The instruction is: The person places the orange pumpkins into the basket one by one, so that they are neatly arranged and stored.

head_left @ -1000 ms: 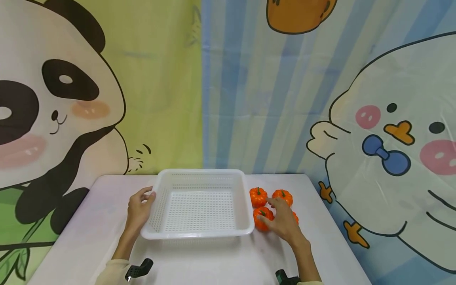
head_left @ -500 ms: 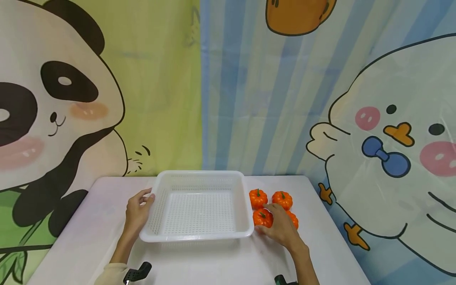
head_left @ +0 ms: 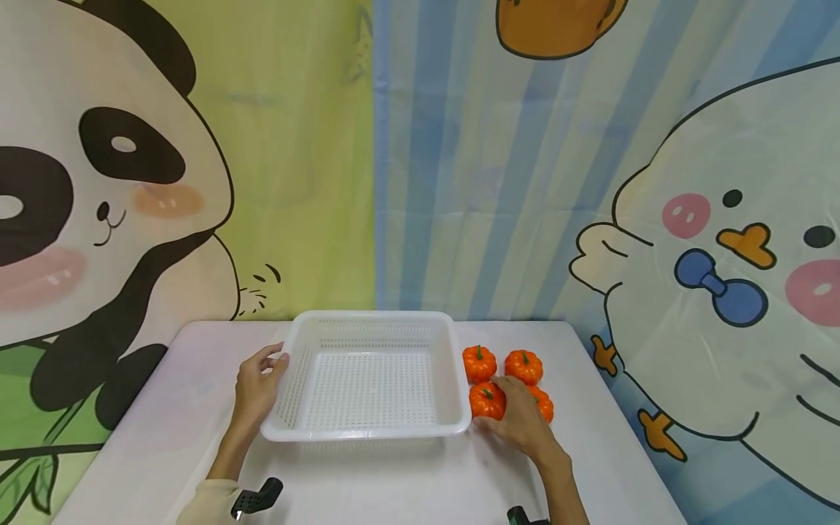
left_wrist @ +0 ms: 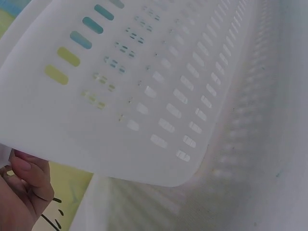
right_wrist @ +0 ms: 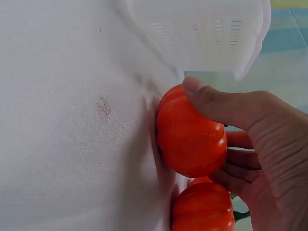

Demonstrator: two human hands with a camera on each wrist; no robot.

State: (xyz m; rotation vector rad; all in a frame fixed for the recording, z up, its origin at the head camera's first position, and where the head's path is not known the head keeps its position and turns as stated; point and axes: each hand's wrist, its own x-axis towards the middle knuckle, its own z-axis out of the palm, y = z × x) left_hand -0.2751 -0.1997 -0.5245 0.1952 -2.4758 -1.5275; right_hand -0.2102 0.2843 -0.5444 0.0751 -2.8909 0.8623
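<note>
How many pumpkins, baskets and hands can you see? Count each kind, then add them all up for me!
Orange pumpkins: 4
White basket: 1
Hands: 2
Total: 7

On my feed the plastic basket point(head_left: 367, 435) is white, patterned with rows of slots, and the tabletop point(head_left: 380, 485) beneath it is white too. Right of the basket I see four pumpkins point(head_left: 487, 399), bright orange, green stems showing. Behind the basket, one backdrop panel point(head_left: 308, 160) is yellow-green, the other point(head_left: 485, 168) blue-striped. Left of the basket I get a black-and-white panda print point(head_left: 98, 193); to its right, a white chick print point(head_left: 735, 357) with pink cheeks.
</note>
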